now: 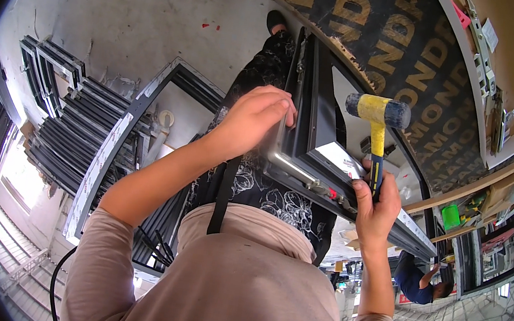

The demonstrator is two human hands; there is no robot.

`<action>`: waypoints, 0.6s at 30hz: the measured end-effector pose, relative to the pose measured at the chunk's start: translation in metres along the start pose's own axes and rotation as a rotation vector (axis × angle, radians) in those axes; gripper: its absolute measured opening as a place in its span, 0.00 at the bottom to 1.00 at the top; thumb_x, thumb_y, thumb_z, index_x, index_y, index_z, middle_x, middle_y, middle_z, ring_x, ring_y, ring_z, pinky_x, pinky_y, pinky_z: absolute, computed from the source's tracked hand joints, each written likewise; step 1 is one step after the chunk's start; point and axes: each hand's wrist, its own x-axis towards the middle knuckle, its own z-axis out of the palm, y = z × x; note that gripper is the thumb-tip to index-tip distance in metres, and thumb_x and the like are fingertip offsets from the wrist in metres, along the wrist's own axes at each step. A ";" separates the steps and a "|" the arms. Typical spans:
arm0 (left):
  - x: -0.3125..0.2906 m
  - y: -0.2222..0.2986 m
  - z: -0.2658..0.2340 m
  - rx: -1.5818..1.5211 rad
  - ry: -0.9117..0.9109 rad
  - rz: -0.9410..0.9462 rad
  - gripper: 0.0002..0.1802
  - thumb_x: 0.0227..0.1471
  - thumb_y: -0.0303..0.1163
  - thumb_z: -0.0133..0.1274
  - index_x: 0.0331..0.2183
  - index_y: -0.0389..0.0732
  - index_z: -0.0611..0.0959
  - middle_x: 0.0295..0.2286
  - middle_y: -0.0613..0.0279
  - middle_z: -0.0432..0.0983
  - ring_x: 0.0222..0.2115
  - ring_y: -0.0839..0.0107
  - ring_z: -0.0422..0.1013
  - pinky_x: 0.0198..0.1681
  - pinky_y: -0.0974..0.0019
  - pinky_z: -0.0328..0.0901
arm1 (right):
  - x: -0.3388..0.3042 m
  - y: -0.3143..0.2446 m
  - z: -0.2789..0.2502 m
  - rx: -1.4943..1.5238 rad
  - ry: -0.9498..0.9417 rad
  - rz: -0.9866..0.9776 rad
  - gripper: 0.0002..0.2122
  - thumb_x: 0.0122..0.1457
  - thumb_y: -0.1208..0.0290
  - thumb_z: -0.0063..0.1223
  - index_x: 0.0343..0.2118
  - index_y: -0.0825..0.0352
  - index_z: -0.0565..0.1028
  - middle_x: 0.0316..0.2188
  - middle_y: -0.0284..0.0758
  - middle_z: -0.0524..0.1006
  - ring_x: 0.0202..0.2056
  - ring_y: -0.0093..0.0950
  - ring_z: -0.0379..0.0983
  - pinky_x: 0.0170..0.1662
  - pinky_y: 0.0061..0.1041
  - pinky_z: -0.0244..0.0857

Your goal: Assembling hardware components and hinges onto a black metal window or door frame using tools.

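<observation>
A black metal window frame (317, 97) with mitred corners stands tilted in front of my body, and a silver hardware strip with a small red part runs along its near edge. My left hand (252, 124) is closed at the frame's left side, fingertips at its edge. In my right hand (381, 209) is a mallet (376, 116) with a yellow and black head, held upright by its dark handle. The head is raised above the frame, apart from it. My right thumb and fingers are close to the frame's right corner.
A black board table (400, 62) with gold lettering borders the frame on the far side. Tools and metal parts (486, 70) lie on a shelf at right. Stacked black profiles (79, 130) and a large frame (104, 160) stand at left. Another person (416, 282) is at lower right.
</observation>
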 end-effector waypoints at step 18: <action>0.054 -0.064 0.014 0.157 0.203 -0.061 0.15 0.52 0.30 0.47 0.39 0.36 0.82 0.39 0.48 0.74 0.45 0.52 0.70 0.53 0.57 0.63 | -0.001 0.003 0.001 0.029 -0.011 0.028 0.15 0.53 0.68 0.64 0.39 0.72 0.75 0.30 0.41 0.77 0.29 0.34 0.73 0.37 0.28 0.67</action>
